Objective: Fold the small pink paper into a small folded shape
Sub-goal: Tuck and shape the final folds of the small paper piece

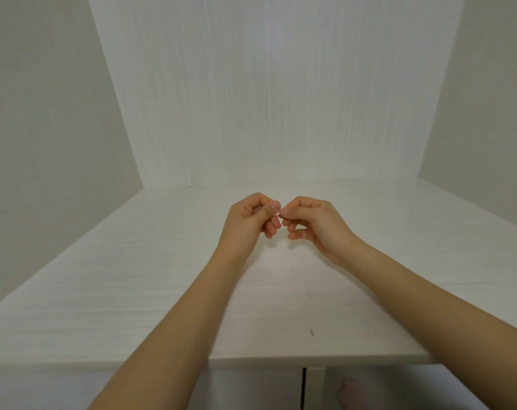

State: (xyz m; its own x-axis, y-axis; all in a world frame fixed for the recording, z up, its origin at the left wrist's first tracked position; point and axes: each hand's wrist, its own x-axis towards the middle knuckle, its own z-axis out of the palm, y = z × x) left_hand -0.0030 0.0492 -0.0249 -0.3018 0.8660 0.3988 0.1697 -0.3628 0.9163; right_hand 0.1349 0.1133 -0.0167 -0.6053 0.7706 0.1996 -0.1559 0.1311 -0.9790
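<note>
While held above the table [133, 291] | pink paper [278, 213] pinched between left hand [251, 217] and right hand [313, 221] fingertips.

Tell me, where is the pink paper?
In the head view, the pink paper is pinched between the left hand and right hand, above the white table.

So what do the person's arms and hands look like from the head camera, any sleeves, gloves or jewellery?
Both forearms are bare up to the frame's edge: no sleeves show. The left hand and right hand wear no gloves, and no rings, watch or bracelets are visible. The fingernails look short and unpainted.
</note>
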